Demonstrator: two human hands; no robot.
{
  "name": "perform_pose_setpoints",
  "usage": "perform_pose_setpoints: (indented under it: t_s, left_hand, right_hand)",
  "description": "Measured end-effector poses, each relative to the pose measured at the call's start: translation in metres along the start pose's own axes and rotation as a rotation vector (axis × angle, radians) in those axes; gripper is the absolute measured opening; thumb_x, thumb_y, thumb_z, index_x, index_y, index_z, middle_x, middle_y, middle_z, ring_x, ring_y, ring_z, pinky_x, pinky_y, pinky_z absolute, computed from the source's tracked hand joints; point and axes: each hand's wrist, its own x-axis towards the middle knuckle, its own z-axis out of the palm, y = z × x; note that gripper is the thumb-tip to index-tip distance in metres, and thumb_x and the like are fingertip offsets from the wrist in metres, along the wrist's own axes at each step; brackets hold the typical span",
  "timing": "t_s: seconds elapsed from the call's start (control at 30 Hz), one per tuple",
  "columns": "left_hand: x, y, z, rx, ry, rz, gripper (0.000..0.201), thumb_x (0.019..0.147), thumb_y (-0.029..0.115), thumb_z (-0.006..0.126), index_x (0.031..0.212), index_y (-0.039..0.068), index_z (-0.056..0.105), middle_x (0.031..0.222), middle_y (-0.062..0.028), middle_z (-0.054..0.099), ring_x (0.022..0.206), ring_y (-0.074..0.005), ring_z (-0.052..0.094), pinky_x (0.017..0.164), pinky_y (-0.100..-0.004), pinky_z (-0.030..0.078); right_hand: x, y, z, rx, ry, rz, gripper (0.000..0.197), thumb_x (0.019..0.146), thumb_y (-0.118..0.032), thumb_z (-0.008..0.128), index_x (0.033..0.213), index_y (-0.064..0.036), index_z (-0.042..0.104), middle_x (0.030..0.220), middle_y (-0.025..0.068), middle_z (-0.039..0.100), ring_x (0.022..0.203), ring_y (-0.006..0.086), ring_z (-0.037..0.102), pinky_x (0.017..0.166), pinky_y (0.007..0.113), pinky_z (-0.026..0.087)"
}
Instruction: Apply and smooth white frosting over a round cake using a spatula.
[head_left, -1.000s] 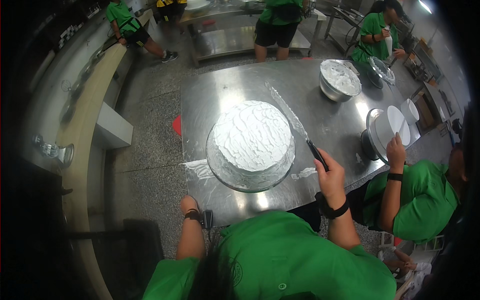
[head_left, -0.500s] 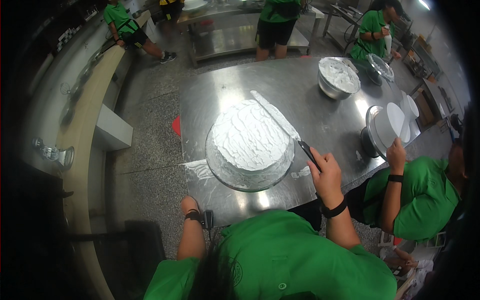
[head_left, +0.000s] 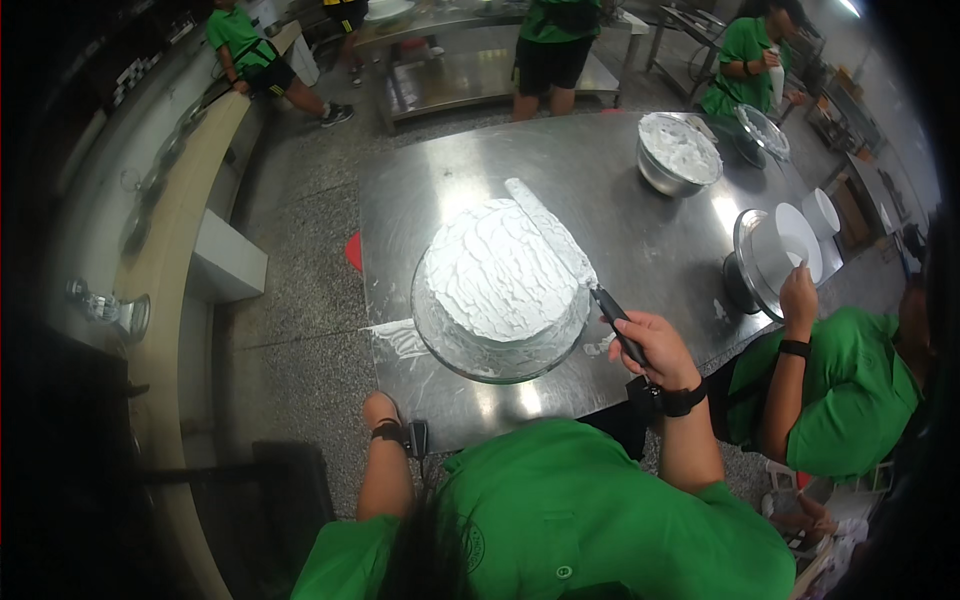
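Note:
In my right hand (head_left: 655, 348) is the black handle of a spatula, a long cake palette knife (head_left: 548, 228), with my fingers wrapped round it. Its cream-coated blade lies slantwise along the right side of a round white-creamed cake (head_left: 495, 270). Ripples and ridges mark the cream on top. Beneath the cake is a round, clear-rimmed cake stand (head_left: 530, 368) smeared with cream. My left hand (head_left: 378, 408) is down by the near left corner of the steel table, apart from the cake, its fingers hidden.
A metal bowl of white cream (head_left: 680, 155) stands at the table's (head_left: 600, 140) far right, with another bowl (head_left: 762, 132) beyond it. To my right, a co-worker's hand (head_left: 798, 295) works at a white cake (head_left: 785, 248) on a stand. Other people in green shirts stand farther off.
My right hand has turned at the wrist and shifted slightly right and down. The blade has moved slightly right over the cake's edge. My left hand stays put.

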Motion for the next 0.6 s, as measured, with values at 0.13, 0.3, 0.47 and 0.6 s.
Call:
perform_pose_setpoints:
  t_s: [0.13,0.3,0.47,0.6]
  left_hand:
    - [0.028,-0.016,0.005,-0.013,-0.006,-0.019,0.044,0.091,0.024,0.04,0.109,-0.01,0.061,0.114,-0.0268,0.062,0.105,-0.0412,0.059,0.088,-0.0445,0.044]
    - [0.014,-0.009,0.003,-0.048,-0.038,0.012,0.045,0.091,0.025,0.04,0.11,-0.011,0.06,0.116,-0.0271,0.06,0.106,-0.0409,0.059,0.088,-0.0446,0.043]
    - [0.011,-0.006,0.001,0.009,-0.032,0.03,0.046,0.091,0.025,0.039,0.112,-0.01,0.06,0.117,-0.0269,0.06,0.107,-0.0406,0.058,0.088,-0.0443,0.043]
    - [0.016,-0.01,0.003,-0.015,-0.011,0.005,0.045,0.091,0.025,0.04,0.111,-0.01,0.06,0.116,-0.0272,0.061,0.106,-0.0411,0.059,0.088,-0.0443,0.043]
  right_hand:
    - [-0.005,0.005,0.015,-0.35,0.18,-0.105,0.026,0.092,-0.013,0.056,0.112,0.0029,0.059,0.07,0.0089,0.065,0.043,0.0082,0.047,0.04,0.022,0.036]
    - [-0.014,0.007,0.032,-1.194,0.555,-0.745,0.032,0.082,-0.012,0.065,0.113,-0.0045,0.061,0.07,0.0144,0.062,0.062,0.0302,0.062,0.062,0.039,0.049]
    - [-0.011,0.018,0.026,-1.224,0.579,-0.705,0.035,0.079,-0.012,0.066,0.113,-0.0041,0.061,0.078,0.0167,0.063,0.07,0.0342,0.063,0.065,0.04,0.05]
    - [-0.006,0.023,0.014,-1.034,0.449,-0.54,0.033,0.081,-0.017,0.069,0.11,-0.0032,0.061,0.074,0.0113,0.062,0.059,0.0236,0.06,0.055,0.034,0.048]
